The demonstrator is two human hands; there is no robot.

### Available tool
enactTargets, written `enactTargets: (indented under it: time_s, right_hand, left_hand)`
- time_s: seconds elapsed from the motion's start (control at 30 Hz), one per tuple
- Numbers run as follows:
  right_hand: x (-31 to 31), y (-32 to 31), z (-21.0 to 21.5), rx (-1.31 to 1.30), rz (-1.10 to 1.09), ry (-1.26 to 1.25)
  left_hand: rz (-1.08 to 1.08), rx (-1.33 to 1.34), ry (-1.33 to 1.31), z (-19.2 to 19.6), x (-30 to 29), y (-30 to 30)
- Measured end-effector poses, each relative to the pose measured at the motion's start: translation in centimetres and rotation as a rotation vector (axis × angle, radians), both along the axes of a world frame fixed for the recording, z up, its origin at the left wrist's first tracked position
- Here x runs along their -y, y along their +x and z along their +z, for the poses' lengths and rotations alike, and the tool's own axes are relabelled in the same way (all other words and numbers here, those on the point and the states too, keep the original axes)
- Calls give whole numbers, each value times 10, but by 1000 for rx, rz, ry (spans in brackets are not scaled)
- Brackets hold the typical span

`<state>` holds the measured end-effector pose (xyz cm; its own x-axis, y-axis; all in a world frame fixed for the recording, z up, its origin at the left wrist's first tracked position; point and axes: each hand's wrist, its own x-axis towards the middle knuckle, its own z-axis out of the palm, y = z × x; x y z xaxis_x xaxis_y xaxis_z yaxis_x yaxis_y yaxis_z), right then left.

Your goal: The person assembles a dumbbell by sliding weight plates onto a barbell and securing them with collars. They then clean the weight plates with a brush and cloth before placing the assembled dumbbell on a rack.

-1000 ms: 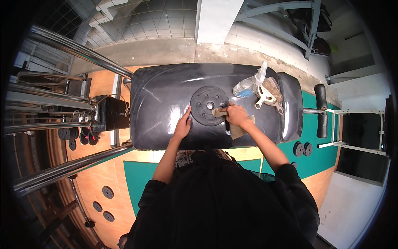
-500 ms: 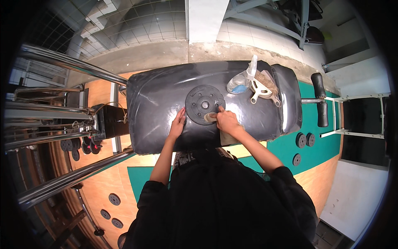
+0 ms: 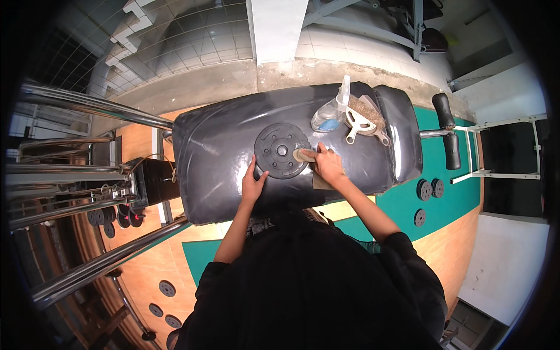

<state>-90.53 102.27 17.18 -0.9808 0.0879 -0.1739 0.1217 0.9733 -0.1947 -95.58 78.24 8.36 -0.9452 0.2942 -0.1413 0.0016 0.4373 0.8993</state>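
A black round weight plate lies flat on the black padded bench. My left hand grips its lower left rim, thumb on the edge and fingers along the side. My right hand is closed on a small beige pad, pressing it with outstretched fingertips onto the right part of the plate's face. Whether the pad is cloth or abrasive paper I cannot tell. A flat brownish sheet lies on the bench, partly under my right wrist.
A clear spray bottle with blue at its base and a bristled brush beside a white-handled tool stand at the bench's far right. Chrome bars run along the left. More plates lie on the floor.
The beige pad in my right hand has moved up across the plate's right side. My left thumb has come onto the plate's rim. The whole view has shifted slightly.
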Motion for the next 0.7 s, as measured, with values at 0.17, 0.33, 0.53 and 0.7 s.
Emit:
enactTargets:
  time_s: [0.17,0.33,0.53,0.7]
  right_hand:
    - [26,-33,-10,-113,-51,40]
    - [35,-9,-10,-24,304,-39]
    - [-10,-32,-4,-57,-70,35]
    - [61,-10,-19,-66,187,-135]
  left_hand:
    - [-10,112,-16,10,-2,-4]
    - [-23,65,3,3,-3,-4]
    - [-20,91,3,4,-1,-3]
    - [-27,84,-22,2,-2,-3]
